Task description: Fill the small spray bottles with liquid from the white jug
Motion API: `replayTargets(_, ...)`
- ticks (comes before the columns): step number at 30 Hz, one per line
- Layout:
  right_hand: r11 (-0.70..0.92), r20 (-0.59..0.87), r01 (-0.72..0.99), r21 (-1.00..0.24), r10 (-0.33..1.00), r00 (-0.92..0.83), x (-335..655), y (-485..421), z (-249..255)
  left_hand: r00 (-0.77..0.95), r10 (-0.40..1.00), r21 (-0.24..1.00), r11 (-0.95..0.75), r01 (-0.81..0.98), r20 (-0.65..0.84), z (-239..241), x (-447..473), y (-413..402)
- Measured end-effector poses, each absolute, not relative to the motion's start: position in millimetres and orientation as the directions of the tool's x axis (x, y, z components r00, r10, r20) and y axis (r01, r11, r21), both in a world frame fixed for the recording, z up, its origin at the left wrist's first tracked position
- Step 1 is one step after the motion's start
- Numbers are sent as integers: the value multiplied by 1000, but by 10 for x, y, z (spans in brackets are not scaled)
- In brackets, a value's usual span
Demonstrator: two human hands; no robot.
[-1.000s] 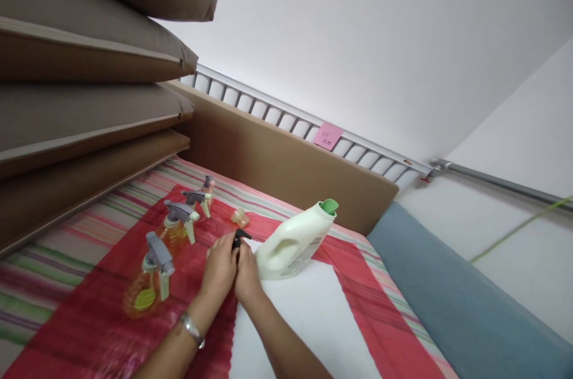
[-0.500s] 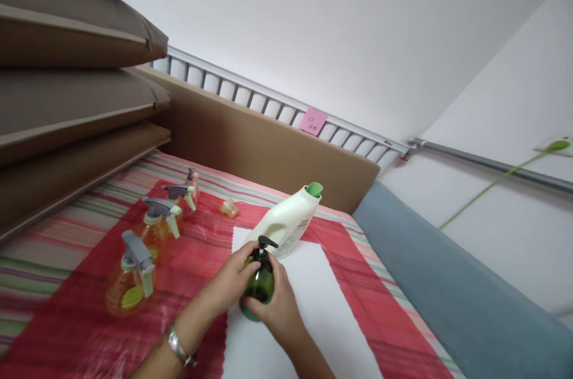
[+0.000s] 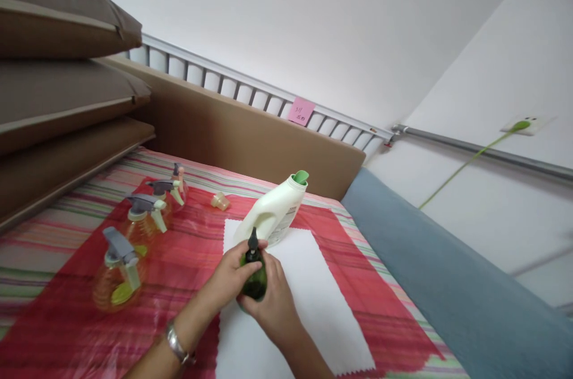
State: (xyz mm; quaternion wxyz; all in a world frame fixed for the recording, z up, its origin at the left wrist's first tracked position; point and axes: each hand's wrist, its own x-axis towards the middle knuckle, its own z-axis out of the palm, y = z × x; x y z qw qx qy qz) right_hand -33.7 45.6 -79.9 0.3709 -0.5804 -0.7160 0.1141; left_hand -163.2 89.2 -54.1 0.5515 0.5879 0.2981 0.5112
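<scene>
A dark green pump bottle with a black pump head is gripped between both my hands. My left hand, below a silver bracelet, closes on its upper part near the pump collar. Lower down, my right hand wraps the bottle's right side and base. The bottle is over a white sheet with scalloped edges; whether it rests there is hidden. Just behind stands a white jug with a green piece in its mouth.
Several spray bottles form a row at the left on red plastic. A small translucent cap lies behind them. Stacked brown cushions overhang the left side. A brown board and a blue panel border the surface.
The pump head has turned: its spout pointed right before and now lies roughly along my line of sight. Both hands keep their hold. The whole view has shifted slightly.
</scene>
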Motion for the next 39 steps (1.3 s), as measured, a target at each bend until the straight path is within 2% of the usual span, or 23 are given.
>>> replayTargets(6,187,299,722,-666,954,29,-325,455,-861,-63,976,875,-214,-435,207,-455,-1726,969)
replayTargets(8,149,280,704,-694,957,74,-287,467,-906,-145,978,809,-205,-551,148,-416,-1807,1002)
replayTargets(11,121,279,682,-721,952,125,-198,490,-985,-231,969,648,-235,-724,93,-344,-1939,1021)
replayTargets(13,93,264,644,-760,949,174,-132,501,-1029,-248,965,590,-253,-767,92,-301,-2006,1015)
replayTargets(15,62,248,584,-810,937,244,-83,507,-1054,-188,977,627,-211,-750,103,-283,-2028,1002)
replayTargets(18,72,279,521,-851,901,332,-74,514,-1071,27,996,783,-48,-620,82,-333,-1939,979)
replayTargets(21,153,354,529,-835,885,303,-133,525,-1133,141,990,908,71,-413,-13,-448,-1740,942)
replayTargets(23,192,367,527,-828,896,251,-182,529,-1213,194,975,933,169,-317,-110,-519,-1606,905)
replayTargets(27,217,351,501,-838,917,191,-208,507,-1345,335,905,868,371,-329,-260,-554,-1465,821)
replayTargets(32,249,313,473,-845,948,61,-13,457,-1190,378,884,754,442,-487,-274,-466,-1473,786)
replayTargets(34,209,274,418,-884,956,102,89,479,-1004,384,880,727,455,-515,-278,-445,-1486,790)
replayTargets(37,106,160,225,-969,958,239,154,617,-659,411,862,698,489,-523,-297,-448,-1485,801)
replayTargets(39,71,101,132,-989,967,236,113,781,-468,415,859,685,497,-533,-300,-467,-1472,811)
